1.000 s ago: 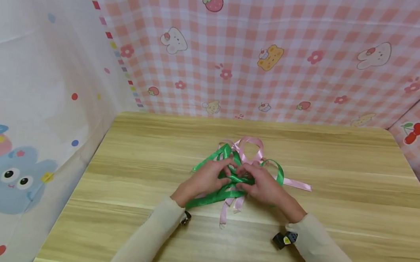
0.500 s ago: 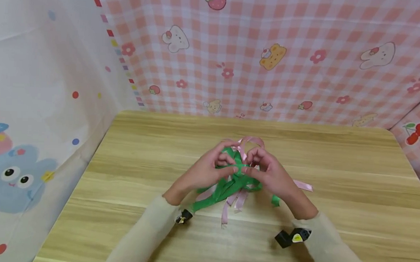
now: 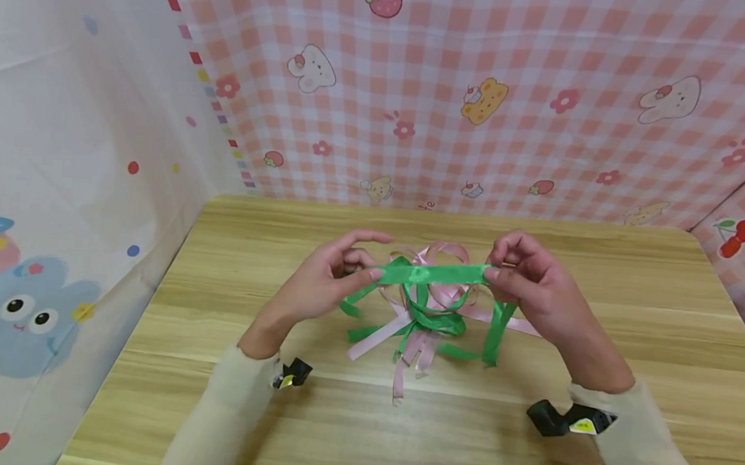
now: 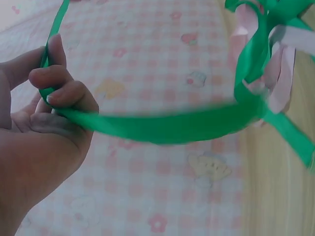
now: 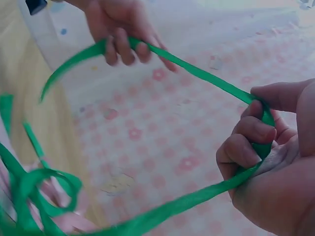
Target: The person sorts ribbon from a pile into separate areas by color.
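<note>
A green satin ribbon (image 3: 436,274) is stretched level between both hands above a loose heap of ribbons. My left hand (image 3: 326,276) pinches it at the left between thumb and fingers, the index finger reaching out straight. At the right, my right hand (image 3: 543,294) pinches it with thumb and curled fingers, and a tail hangs below that hand. In the right wrist view the green ribbon (image 5: 197,73) runs from the left hand (image 5: 123,29) and bends through the fingers of the right hand (image 5: 275,147). Under it lie looped pink ribbons (image 3: 449,250) and other green ribbons (image 3: 437,323).
The heap lies on a wood-grain table (image 3: 251,254), with pink ribbon ends (image 3: 398,381) pointing toward the near side. A pink checked cloth (image 3: 419,73) hangs behind the table, and a white printed cloth (image 3: 99,141) hangs at the left.
Both hands were close together at the heap with green ribbon. They have moved apart, left and right, and lifted, drawing one green ribbon straight between them.
</note>
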### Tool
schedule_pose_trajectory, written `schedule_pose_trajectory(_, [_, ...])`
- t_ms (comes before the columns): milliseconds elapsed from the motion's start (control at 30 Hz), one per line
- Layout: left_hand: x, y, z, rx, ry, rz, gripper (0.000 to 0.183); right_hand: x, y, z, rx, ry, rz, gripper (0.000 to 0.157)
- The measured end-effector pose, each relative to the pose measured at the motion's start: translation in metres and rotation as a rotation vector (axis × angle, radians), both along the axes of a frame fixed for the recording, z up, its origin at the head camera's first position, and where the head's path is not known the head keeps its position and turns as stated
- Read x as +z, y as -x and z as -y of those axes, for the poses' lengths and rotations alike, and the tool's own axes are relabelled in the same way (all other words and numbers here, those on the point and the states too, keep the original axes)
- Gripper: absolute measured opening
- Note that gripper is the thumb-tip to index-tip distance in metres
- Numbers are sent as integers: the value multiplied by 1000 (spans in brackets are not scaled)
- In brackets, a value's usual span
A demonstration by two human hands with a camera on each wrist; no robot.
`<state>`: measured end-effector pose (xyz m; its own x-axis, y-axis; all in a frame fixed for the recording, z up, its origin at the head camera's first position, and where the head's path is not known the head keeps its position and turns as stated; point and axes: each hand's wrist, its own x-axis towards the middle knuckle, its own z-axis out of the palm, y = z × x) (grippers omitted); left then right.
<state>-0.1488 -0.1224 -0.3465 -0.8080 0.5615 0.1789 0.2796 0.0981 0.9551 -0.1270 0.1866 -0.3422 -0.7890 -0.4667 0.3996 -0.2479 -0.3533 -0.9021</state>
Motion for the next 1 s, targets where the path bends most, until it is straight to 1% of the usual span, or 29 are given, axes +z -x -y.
schedule_pose_trajectory(67, [3,-1,7,16,11,1,42,5,-2,-9,-6,-35,2,30])
schedule_pose_trajectory(200, [5,-1,18,46,19,4,43,12,-4,-23,-24,-163,5,26])
schedule_pose_trajectory(300, [5,-1,25,60,25,12,45,12,-5,-32,-40,-251,-2,23])
schedule_pose_trajectory(367, [5,-1,30,81,42,16,45,11,-6,-36,-63,-292,-8,21])
schedule_pose_trajectory(500, [4,0,41,119,84,21,41,7,-6,-44,-130,-328,6,16])
schedule_pose_trajectory(600, [3,0,49,102,103,32,39,3,-5,-50,-160,-324,28,15])
schedule_pose_trajectory(700, [3,-1,57,105,130,49,39,-1,-5,-59,-140,-309,21,17])
schedule_pose_trajectory(800, [2,-2,65,154,185,53,37,-3,-5,-69,-106,-298,9,21])
schedule_pose_trajectory(867, [1,-2,71,177,211,47,36,-3,-6,-78,-95,-317,-3,22])
schedule_pose_trajectory(933, [0,-2,78,167,200,52,35,-3,-9,-86,-106,-358,-5,22])
schedule_pose_trajectory(1000, [-1,-2,85,139,181,51,33,-3,-11,-95,-127,-418,-19,21])
